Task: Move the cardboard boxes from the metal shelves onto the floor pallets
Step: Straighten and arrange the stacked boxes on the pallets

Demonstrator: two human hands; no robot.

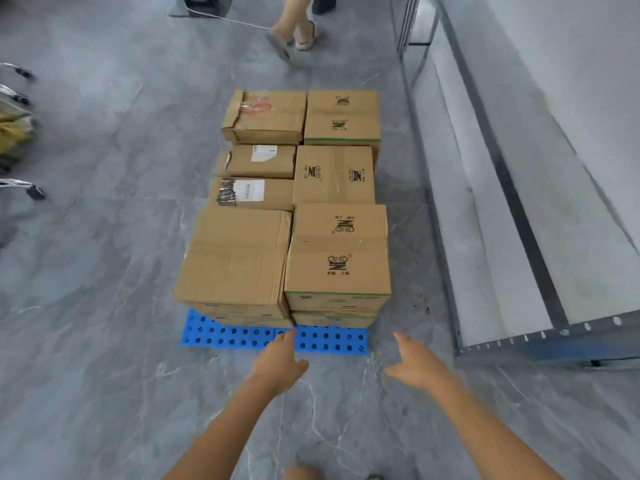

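Head view, the only one. Cardboard boxes (294,202) sit packed tight on a blue pallet (242,336) on the grey marble-look floor (104,306), centre frame, in two cols touching side by side.

R col has three boxes w/ black printed logos on top:
- Near logo box (337,251), w/ a green stripe on its lower edge, stacked on another box.
- Mid logo box (334,174).
- Far logo box (343,116).

L col:
- Big plain box (235,254) nearest, stacked on at least one more.
- Behind it, two small labelled boxes (252,194) w/ white stickers.
- Then a far-L box (266,116) w/ red marking on top.

The pallet shows only along its near edge, dotted w/ round holes.

L hand (277,358) has fingers straight and holds nothing. Its fingertips reach the pallet's near edge, just below the seam btwn the two near stacks; can't tell if it touches the pallet. R hand (415,367) is slack, fingers spread, thumb out, also holding nothing, over bare floor just off the pallet's near-R corner. Neither hand touches a box.

Metal shelf (519,237) runs along the R side, grey frame w/ pale boards, near the pallet w/ a strip of floor btwn. At top, another person's legs (298,29) in sandals are beyond the boxes, w/ a white cable (225,19) beside. At the L edge are chrome legs w/ black castors (34,192) and sth yellowish, too blurry to tell.
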